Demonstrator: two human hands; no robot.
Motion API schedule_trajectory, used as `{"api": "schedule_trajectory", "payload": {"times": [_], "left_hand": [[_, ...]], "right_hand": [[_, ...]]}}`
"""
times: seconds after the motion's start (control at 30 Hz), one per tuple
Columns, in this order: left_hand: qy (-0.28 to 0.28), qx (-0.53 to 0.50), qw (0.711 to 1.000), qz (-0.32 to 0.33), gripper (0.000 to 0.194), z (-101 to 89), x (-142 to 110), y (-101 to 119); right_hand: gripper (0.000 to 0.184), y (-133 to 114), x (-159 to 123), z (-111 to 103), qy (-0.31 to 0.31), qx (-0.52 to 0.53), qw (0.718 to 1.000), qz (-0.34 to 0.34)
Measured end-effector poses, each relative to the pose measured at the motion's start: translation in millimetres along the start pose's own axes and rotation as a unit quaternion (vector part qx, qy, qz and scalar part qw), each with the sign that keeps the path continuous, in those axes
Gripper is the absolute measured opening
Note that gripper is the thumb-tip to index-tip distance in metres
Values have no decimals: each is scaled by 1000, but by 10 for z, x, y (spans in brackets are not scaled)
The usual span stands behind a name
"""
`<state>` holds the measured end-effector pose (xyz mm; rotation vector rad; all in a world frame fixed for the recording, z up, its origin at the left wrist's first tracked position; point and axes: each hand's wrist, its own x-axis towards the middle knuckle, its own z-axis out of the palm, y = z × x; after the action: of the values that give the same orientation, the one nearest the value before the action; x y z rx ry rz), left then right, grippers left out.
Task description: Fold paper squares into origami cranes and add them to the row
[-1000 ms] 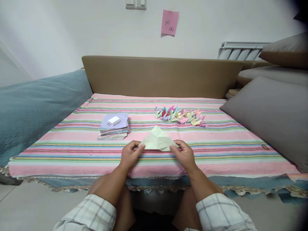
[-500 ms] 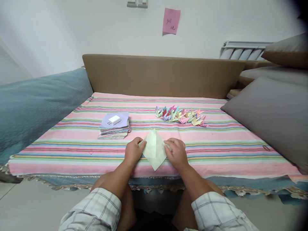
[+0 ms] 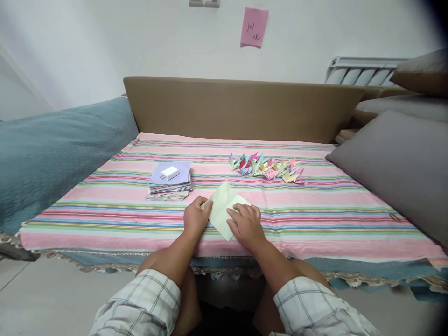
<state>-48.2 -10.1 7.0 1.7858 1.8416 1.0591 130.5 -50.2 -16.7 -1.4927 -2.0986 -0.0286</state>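
A pale green sheet of origami paper (image 3: 221, 212) lies turned like a diamond in front of me, with a crease down its middle. My left hand (image 3: 197, 215) pinches its left corner between thumb and fingers. On the right half, my right hand (image 3: 247, 224) rests with its fingers spread over the paper, pressing on it and covering part of that side. Behind the sheet sits a cluster of folded paper cranes (image 3: 266, 169) in many colours. To the left is a stack of coloured paper (image 3: 171, 186) with a white charger plug (image 3: 170, 173) on top.
Everything lies on a pink striped cloth (image 3: 105, 224) over a sofa seat. A brown backrest (image 3: 241, 109) stands behind, a blue-covered armrest (image 3: 70, 135) at left, grey cushions (image 3: 395, 172) at right. A small brown object (image 3: 395, 217) lies near the cushions.
The paper went from a triangular shape to an opened diamond. My right hand has moved from the right corner onto the paper's right half, while my left hand stays at the left corner.
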Motion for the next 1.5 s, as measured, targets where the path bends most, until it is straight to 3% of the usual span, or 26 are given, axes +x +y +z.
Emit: {"api": "schedule_trajectory", "payload": {"times": [0.27,0.43,0.77,1.0,1.1,1.23,1.5], "left_hand": [[-52,-55,996,43,35,8,-51,-40],[-108,-22,990,82,47,-23,-93,-32],[-160,8,975,155,21,-65,-172,-24],[-176,79,946,259,43,-84,-233,-66],[-193,96,933,286,33,-113,-251,-48],[-188,113,933,285,20,-105,-257,-49],[-180,112,947,243,29,-53,-231,-81]], "right_hand": [[27,-15,14,32,-20,-4,1000,1],[28,-7,10,39,-17,-2,1000,-1],[31,28,19,59,-12,25,1000,4],[20,55,27,38,-11,10,1000,9],[18,65,22,38,-17,-15,1000,18],[17,74,5,48,0,-6,1000,9],[21,38,-36,26,8,46,999,-26]]}}
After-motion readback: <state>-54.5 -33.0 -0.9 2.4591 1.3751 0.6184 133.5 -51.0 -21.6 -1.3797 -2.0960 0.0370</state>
